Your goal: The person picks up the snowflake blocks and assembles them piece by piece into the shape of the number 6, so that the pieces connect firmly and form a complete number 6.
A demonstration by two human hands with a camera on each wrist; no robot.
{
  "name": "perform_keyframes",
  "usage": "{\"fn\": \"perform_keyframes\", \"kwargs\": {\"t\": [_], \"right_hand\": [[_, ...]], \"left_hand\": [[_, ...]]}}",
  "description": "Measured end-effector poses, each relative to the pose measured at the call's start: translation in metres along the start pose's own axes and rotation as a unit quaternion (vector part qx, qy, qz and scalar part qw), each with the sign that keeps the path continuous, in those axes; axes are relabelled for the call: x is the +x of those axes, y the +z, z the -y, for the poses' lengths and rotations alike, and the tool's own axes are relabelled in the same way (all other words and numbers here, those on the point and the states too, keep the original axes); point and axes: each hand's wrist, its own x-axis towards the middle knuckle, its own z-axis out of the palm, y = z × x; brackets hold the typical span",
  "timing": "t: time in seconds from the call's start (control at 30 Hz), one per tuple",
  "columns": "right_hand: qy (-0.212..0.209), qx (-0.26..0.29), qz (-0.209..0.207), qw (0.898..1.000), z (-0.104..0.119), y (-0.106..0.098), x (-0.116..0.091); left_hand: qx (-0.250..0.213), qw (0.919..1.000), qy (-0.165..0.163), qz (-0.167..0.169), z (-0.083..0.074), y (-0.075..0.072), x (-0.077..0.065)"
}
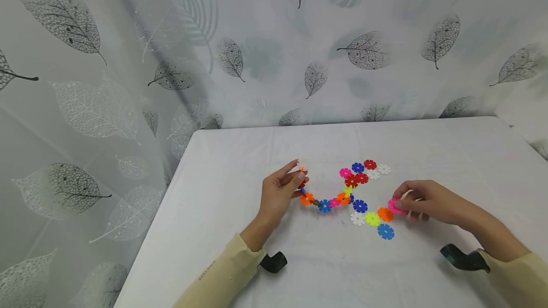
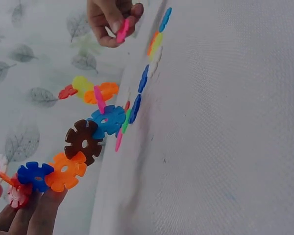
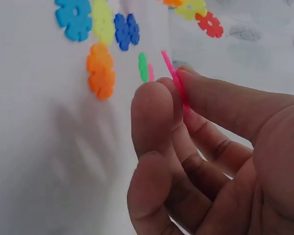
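Note:
My left hand [image 1: 277,196] grips one end of a curved chain of interlocking plastic flower discs, lifted over the white table. In the left wrist view, a red disc [image 2: 20,197], a blue disc [image 2: 29,172], an orange disc [image 2: 56,182], a brown disc [image 2: 74,142] and a light blue disc [image 2: 115,121] follow one another from the fingers. Yellow and red discs stand at the chain's far end. My right hand [image 1: 434,201] pinches a single pink flower disc [image 1: 394,207] between thumb and fingers, apart from the chain. Edge-on, this pink disc [image 3: 168,62] shows in the right wrist view.
Loose discs lie on the white-covered table [image 1: 222,175]: a light blue disc [image 1: 386,235], an orange disc [image 1: 383,213], a yellow disc [image 1: 370,223] and a white disc [image 1: 355,222] near my right hand. Farther back are several more, including a red disc [image 1: 370,161]. A leaf-print curtain [image 1: 265,89] hangs behind.

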Motion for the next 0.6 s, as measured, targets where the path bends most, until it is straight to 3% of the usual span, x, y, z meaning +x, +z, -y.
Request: {"fn": "perform_keyframes", "kwargs": {"t": [0.37,0.6], "right_hand": [[-0.065,0.005,-0.130,0.989,0.036,0.012,0.014],[-0.098,0.028,-0.172,0.980,0.051,0.026,0.026]], "left_hand": [[-0.004,0.9998,0.015,0.010,0.000,0.002,-0.001],[0.005,0.9998,0.010,0.013,0.002,0.002,-0.002]]}}
